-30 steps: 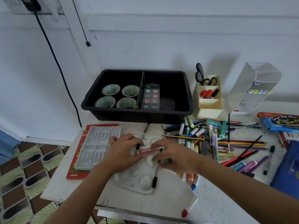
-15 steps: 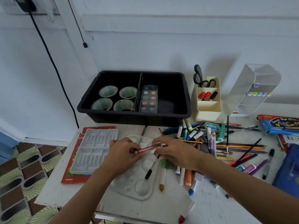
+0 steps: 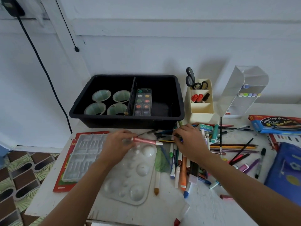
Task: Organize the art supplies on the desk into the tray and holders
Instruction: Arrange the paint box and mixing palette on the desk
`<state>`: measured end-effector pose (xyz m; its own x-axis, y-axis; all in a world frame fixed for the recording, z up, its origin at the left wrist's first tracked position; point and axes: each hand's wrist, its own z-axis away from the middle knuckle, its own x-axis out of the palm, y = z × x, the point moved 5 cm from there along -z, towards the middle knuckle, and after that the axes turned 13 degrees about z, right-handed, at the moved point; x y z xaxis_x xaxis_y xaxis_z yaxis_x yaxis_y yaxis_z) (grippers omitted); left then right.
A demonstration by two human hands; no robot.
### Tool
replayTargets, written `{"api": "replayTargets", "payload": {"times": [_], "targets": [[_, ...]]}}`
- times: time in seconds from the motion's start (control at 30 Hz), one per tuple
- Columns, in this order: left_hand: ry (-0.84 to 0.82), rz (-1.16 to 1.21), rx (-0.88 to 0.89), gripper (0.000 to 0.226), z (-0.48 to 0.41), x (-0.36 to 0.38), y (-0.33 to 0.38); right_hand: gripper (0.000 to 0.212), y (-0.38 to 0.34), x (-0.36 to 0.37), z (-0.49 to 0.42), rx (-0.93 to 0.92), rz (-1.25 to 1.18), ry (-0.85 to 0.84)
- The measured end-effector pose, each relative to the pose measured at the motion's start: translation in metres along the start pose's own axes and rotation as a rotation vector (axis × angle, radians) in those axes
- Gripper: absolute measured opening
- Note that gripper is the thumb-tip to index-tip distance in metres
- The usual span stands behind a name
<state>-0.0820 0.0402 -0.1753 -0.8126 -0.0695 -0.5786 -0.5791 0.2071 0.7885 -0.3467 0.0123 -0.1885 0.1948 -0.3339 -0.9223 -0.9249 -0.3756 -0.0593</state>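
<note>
My left hand (image 3: pixel 116 144) holds a pink glitter tube (image 3: pixel 145 140) level above the white paint palette (image 3: pixel 130 178). My right hand (image 3: pixel 189 141) has its fingers curled on dark pens in the heap of markers and pencils (image 3: pixel 211 144) in front of the black tray (image 3: pixel 127 118). The tray holds several green cups (image 3: pixel 101 95) on its left side and a watercolour set (image 3: pixel 143 101) right of the divider. A cream holder (image 3: pixel 201 110) stands right of the tray with scissors (image 3: pixel 192 80) and red markers. A clear holder (image 3: pixel 241 93) stands further right.
A clear plastic insert (image 3: pixel 81 155) lies on a red box at the desk's left. A blue pencil pack (image 3: pixel 275 124) and a blue pouch (image 3: pixel 286 172) sit at the right edge. A brush (image 3: pixel 157 181) lies beside the palette. A black cable (image 3: pixel 40 62) hangs down the wall.
My right hand let go of the pink tube and moved right into the pen heap. My left hand kept the tube. The small black brush is gone from the palette.
</note>
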Motion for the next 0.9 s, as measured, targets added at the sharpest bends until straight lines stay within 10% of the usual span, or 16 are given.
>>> {"api": "replayTargets", "payload": {"times": [0.43,0.9], "targets": [[0.027,-0.251,-0.088,0.025,-0.016,0.001,-0.025,0.025,-0.072,-0.001,0.019,-0.467,-0.196,-0.325],[-0.19,-0.53,-0.184,0.05,0.022,-0.011,-0.035,0.086,-0.093,0.019,-0.003,-0.261,0.047,-0.563]]}}
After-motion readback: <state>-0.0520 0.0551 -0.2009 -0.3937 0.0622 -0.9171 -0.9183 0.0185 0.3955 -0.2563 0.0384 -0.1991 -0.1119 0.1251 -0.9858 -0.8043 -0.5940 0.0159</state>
